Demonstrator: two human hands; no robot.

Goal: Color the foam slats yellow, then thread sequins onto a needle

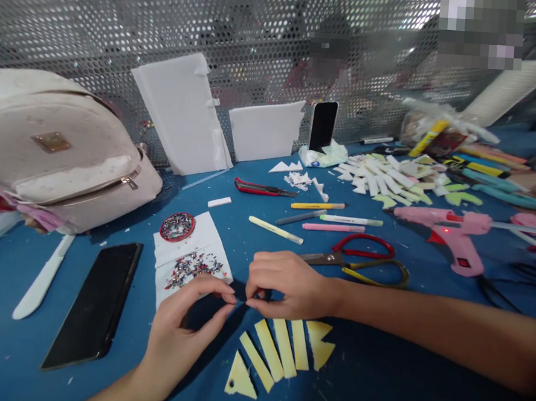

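Observation:
Between the paper and the yellow pieces, my left hand (183,322) is closed in a pinch, thumb against fingertips. My right hand (285,284) pinches too, its fingertips almost meeting the left ones. Whatever sits in either pinch is too small to make out. Just below them, yellow foam-like pieces lie in a fish shape: a triangular head piece (241,377) with a dark eye hole, several strips (268,349) and a notched tail piece (320,344). Beside my left hand, white paper (218,237) bears loose coloured sequin-like bits (193,267) and a round red-rimmed lid (177,227) full of them.
Scissors (337,259) lie behind my right wrist. Farther back are markers (275,230), a red utility knife (259,188) and a heap of foam scraps (382,177). A pink glue gun (461,233) stands right. Left are a phone (93,308), white knife (45,277) and backpack (62,145).

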